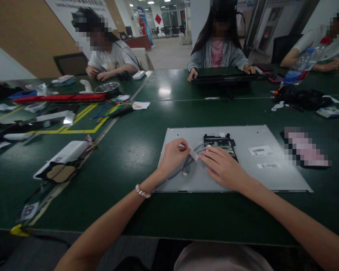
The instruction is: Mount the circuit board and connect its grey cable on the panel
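White and slightly see-through, the short strip (194,154) sits right of the frame's centre, between the two hands, above a pale metal panel (260,180) that lies flat on the green bench (101,195). Its long axis slants from upper left to lower right. The left hand (173,156) is the nearer, thumb and forefinger closed on the strip's upper-left end. The right hand (224,165) reaches in from the lower right with fingers stretched out and loosely spread, their tips at the strip's other end; from where I stand I can't tell whether they grip it. Just beneath and beside the strip, a thin grey cable (173,175) runs toward the lower left from near a black-framed circuit board (219,141). The strip looks narrow, thin and flimsy, with no print I can make out.
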### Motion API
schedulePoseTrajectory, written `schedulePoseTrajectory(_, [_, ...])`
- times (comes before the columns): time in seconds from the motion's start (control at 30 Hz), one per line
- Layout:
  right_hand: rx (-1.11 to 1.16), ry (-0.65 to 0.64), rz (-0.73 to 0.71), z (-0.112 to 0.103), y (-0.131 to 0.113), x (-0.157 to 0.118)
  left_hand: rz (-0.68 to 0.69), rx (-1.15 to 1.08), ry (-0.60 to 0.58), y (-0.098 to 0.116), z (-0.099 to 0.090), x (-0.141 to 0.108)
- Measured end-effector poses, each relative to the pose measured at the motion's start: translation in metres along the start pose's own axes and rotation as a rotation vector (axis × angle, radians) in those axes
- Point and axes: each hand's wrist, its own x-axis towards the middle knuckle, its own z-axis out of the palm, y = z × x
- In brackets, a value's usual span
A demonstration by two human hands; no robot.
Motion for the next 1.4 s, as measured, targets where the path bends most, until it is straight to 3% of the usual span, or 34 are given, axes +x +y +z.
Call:
schedulePoseTrajectory(0.57, [0.105,-0.146,-0.017,0.0109,-0.0091,0.0005,0.128,0.204,-0.022,0.001,-0.0032,0.001])
schedulePoseTrajectory(0.87, [0.083,-0.144,-0.027,0.0109,-0.0093,0.0007,0.206,0.394,-0.101,0.0026,-0.0063,0.0006])
schedulePoseTrajectory(1.1, [0.093,-0.138,-0.031,0.0106,-0.01,0.0011,0.313,0.473,-0.055,0.0034,-0.0039,0.001])
schedulePoseTrajectory(1.27, [0.086,-0.126,-0.035,0.0104,-0.0112,0.0022,0.369,0.654,-0.149,0.006,-0.0012,-0.0012])
schedulePoseTrajectory(1.4, [0.069,-0.127,-0.036,0.0106,-0.0112,0.0018,0.368,0.625,-0.205,0.0071,-0.0004,-0.0006])
